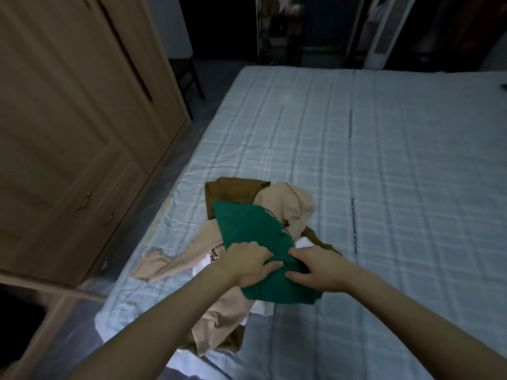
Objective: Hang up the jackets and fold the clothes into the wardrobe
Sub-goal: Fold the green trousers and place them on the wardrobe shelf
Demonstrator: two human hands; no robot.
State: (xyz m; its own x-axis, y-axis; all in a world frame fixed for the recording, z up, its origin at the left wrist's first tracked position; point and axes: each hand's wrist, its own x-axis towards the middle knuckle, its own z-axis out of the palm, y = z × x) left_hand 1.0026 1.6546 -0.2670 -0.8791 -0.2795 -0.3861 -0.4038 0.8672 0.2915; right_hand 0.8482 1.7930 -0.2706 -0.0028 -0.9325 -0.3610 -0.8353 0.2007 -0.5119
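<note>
Head view, left hand (248, 263) and right hand (315, 267) both gripping green garment (255, 229)

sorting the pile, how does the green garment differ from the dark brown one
The green garment lies on top of the pile, gripped by the left hand and right hand; the dark brown garment sits at the far side, touched by neither hand. The green one shows almost whole, while the brown one is largely covered by it and a beige garment. Both are plain in colour and rest unfolded on the bed.

Green garment (255, 229), pale-blue plaid bedsheet (384, 160)
</note>
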